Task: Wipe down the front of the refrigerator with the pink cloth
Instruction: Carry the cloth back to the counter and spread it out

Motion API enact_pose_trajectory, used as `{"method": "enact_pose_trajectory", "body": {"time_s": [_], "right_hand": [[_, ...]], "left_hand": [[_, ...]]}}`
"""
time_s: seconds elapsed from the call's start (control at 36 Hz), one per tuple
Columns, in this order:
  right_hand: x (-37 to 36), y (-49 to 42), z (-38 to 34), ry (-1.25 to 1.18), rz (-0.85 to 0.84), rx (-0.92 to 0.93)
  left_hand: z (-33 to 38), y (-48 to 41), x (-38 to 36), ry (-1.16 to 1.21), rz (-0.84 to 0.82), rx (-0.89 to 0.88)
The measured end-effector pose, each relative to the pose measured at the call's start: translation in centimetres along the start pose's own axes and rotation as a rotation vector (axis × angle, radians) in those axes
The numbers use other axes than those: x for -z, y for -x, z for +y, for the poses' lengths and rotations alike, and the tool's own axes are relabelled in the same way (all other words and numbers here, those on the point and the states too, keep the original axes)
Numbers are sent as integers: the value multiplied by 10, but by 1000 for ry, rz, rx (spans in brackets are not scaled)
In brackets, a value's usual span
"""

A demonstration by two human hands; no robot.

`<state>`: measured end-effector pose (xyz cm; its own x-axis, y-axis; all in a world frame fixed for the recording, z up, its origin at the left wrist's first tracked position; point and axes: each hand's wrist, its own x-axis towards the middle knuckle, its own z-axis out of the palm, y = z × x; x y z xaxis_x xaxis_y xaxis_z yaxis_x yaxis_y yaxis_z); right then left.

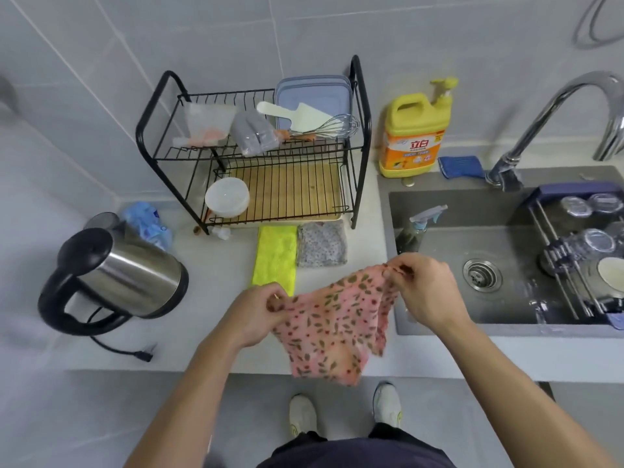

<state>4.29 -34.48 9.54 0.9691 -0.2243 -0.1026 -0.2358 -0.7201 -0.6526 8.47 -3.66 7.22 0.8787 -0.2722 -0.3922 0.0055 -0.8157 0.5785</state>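
i see both hands up over the counter edge | left hand (258, 314) pinches one top corner of the pink cloth (332, 327) | right hand (427, 292) pinches the other corner | cloth hangs spread between them (leaf print) | yellow cloth (275, 256) and grey floral cloth (322, 244) flat on the counter (216, 265) | kettle (114, 275) far left | sink (449, 265) to the right

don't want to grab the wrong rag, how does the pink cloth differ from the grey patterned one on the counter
The pink cloth is pink with brown leaves and red flowers; the grey cloth is grey with fine speckles. The pink cloth hangs open, pinched at its top corners by the left hand and right hand; the grey cloth lies flat on the counter beside a yellow-green cloth. Both are printed.
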Motion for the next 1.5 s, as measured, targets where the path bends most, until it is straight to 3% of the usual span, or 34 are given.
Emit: {"method": "enact_pose_trajectory", "body": {"time_s": [0.08, 0.22, 0.47, 0.64, 0.72, 0.89, 1.19, 1.5], "right_hand": [[-4, -10, 3, 6, 86, 35], [-11, -20, 8, -17, 189, 97], [-52, 4, 46, 62, 136, 118], [-101, 45, 82, 102, -38, -27], [-112, 60, 87, 111, -138, -192], [-123, 68, 80, 120, -139, -433], [-138, 52, 70, 158, -115, -342], [-102, 53, 71, -209, -109, -555]], "left_hand": [[3, -4, 14, -101, 84, -10], [7, -9, 26, -11, 230, -15], [-24, 3, -14, -8, 277, 76], [-52, 11, -68, -21, 302, 165], [-57, 16, -88, 8, 261, 279], [-59, 12, -107, 66, 277, 437], [-64, 1, -109, 126, 293, 481], [-60, 3, -101, 372, 357, 539]]}}
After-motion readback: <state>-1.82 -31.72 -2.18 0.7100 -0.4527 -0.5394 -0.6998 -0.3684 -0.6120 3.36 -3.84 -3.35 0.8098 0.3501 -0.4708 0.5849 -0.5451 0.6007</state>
